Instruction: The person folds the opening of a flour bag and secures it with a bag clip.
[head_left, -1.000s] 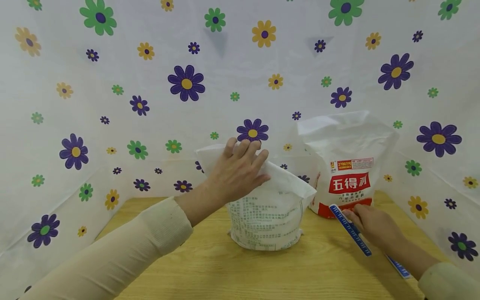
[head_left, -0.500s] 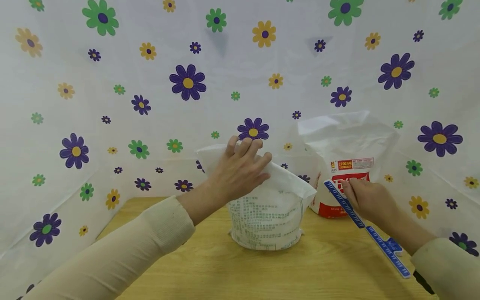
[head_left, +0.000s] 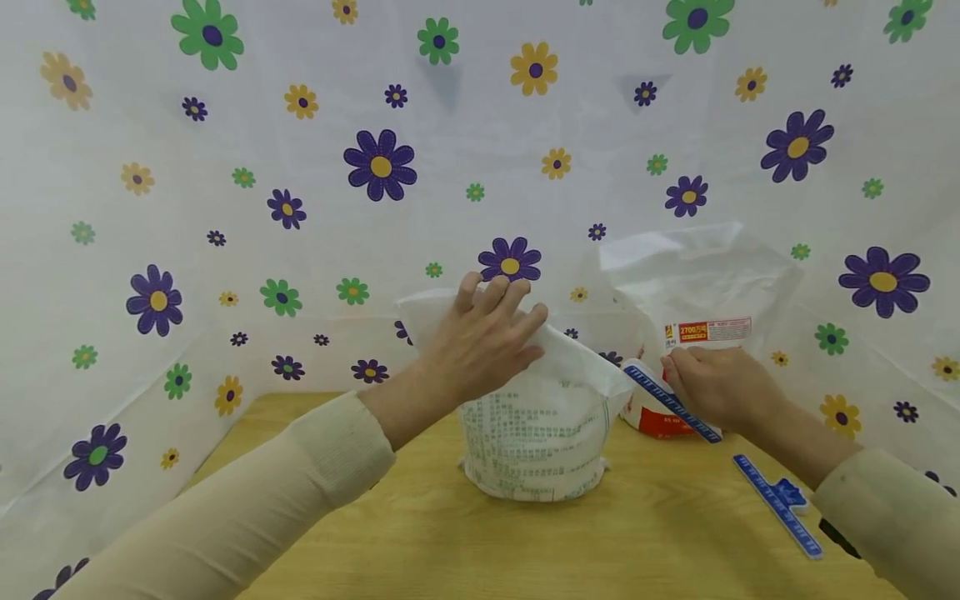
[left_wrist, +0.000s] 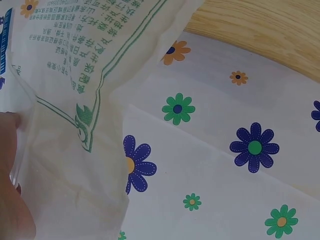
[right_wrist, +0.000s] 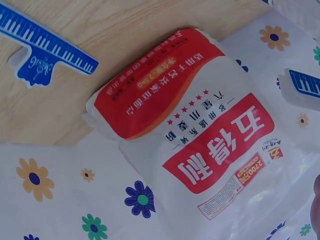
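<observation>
My left hand (head_left: 480, 350) grips the upper part of a white flour bag (head_left: 536, 442) with green print, which stands upright on the table. Its fingers curl over the bag's slanting top edge. In the left wrist view, the bag (left_wrist: 80, 175) fills the left side, with part of the hand (left_wrist: 14, 200) at the edge. My right hand (head_left: 720, 387) holds a long blue bag clip (head_left: 667, 402) printed with piano keys. The clip's upper end is right at the bag's right top corner; in the right wrist view the clip (right_wrist: 306, 84) shows only in part.
A second flour bag (head_left: 690, 275), white with red labels, stands behind my right hand. Another blue piano-key clip (head_left: 780, 504) lies on the wooden table (head_left: 420, 550) at the right. Flower-printed white sheeting (head_left: 315, 250) encloses the table's back and sides.
My right hand has lifted the clip from the right side, moving it up and left to the near bag's corner. The second clip has come into full view. The left hand keeps its hold.
</observation>
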